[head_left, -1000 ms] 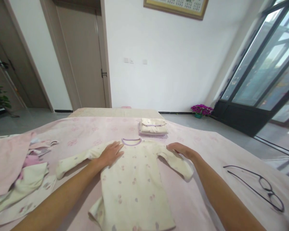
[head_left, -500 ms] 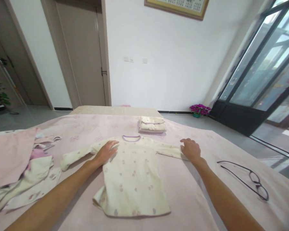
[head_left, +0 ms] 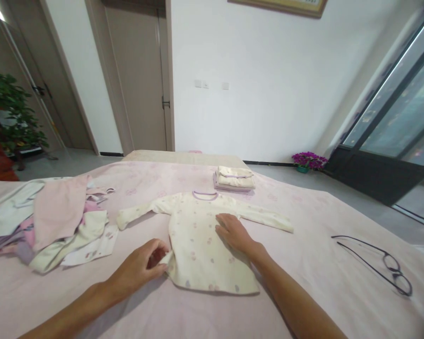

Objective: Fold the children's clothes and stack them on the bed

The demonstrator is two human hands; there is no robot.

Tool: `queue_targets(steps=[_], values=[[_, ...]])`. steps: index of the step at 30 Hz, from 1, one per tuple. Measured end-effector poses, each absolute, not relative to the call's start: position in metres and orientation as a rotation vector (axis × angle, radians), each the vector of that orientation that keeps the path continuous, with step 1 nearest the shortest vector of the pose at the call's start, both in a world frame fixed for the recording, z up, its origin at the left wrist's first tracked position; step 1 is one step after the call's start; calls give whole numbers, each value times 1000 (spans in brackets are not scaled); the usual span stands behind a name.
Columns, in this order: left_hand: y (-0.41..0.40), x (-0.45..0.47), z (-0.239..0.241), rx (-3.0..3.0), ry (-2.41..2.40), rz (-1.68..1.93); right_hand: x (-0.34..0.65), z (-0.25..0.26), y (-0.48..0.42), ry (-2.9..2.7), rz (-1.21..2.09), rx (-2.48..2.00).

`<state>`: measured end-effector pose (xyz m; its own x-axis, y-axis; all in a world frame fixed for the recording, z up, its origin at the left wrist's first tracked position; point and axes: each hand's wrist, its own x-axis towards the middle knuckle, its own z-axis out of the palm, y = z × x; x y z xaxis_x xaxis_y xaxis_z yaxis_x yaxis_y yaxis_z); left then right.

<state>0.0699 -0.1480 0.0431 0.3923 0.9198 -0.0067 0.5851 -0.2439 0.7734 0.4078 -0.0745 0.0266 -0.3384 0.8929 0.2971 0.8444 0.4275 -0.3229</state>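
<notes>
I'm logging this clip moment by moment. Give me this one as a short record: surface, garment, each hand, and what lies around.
surface: pink sheet over a bed
garment: cream top, spread flat, both sleeves out
left: left hand pinches the top's hem corner nearest it
right: right hand lies flat and open on the top's middle
behind: folded stack, apart from the top
to the left: loose clothes pile
to the right: glasses, arms unfolded, on the sheet

L hand [head_left: 141, 266] pinching, fingers curled; R hand [head_left: 233, 230] flat, palm down.
</notes>
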Motion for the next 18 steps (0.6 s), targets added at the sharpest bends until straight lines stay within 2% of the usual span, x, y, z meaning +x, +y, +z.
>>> queue_targets(steps=[5, 12, 16, 18], values=[[-147, 79, 42, 1915, 1392, 657, 407, 14, -71, -2281, 63, -1532], [-176, 58, 55, 1147, 1279, 489, 412, 15, -72, -2280, 69, -1496], [-190, 37, 51, 1333, 1336, 233, 412, 13, -71, -2267, 86, -1496], [-185, 32, 56, 1572, 1392, 266, 412, 13, -72, -2272, 76, -1500]])
